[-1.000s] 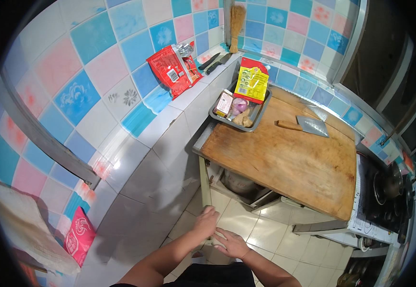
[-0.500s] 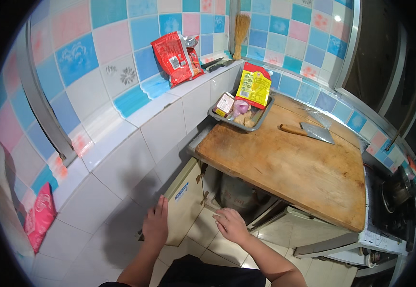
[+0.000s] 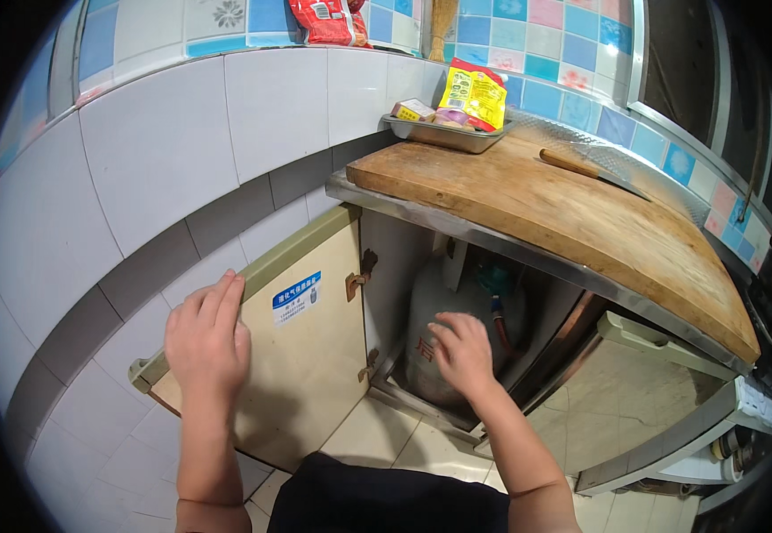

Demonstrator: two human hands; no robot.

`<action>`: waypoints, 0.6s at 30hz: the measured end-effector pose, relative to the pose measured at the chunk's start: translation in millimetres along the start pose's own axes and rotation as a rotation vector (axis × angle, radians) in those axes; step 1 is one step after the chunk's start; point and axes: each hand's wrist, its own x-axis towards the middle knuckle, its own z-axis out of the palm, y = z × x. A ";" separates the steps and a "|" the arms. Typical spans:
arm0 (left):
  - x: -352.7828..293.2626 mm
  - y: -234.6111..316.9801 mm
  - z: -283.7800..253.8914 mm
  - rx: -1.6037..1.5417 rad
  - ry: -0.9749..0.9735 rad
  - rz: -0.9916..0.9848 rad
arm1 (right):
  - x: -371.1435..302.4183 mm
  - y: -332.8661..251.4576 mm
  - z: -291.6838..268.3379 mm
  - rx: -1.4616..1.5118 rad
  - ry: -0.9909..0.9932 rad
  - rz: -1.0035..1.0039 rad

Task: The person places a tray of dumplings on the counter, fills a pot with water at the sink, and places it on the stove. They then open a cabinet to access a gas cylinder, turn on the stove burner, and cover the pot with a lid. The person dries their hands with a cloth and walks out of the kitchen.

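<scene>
Cabinet door [image 3: 306, 346] swung wide, left hand [image 3: 206, 342] flat and open on its top edge; right hand [image 3: 462, 351] spread loosely against grey gas cylinder [image 3: 443, 333] under the counter [image 3: 581, 213]. Best to brace door, feel upward for blue valve [image 3: 495, 282]

I have dropped much lower since a second ago: the cutting board [image 3: 563, 209] now sits at eye level instead of below me. The cupboard door [image 3: 292, 342], barely ajar half a second ago, now stands wide open, with my left hand [image 3: 206, 342] flat on its top edge. My right hand [image 3: 462, 354] has reached inside to the newly visible gas cylinder [image 3: 443, 329].
</scene>
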 end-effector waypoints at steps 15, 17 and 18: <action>-34.9 90.6 134.8 -0.443 -0.300 0.310 | 104.3 186.4 55.2 -0.521 0.024 0.388; -36.2 103.0 142.7 -0.526 -0.332 0.318 | 115.5 154.5 38.9 -0.454 -0.123 0.482; -37.8 112.3 148.3 -0.584 -0.349 0.330 | 116.5 155.1 40.6 -0.486 -0.183 0.513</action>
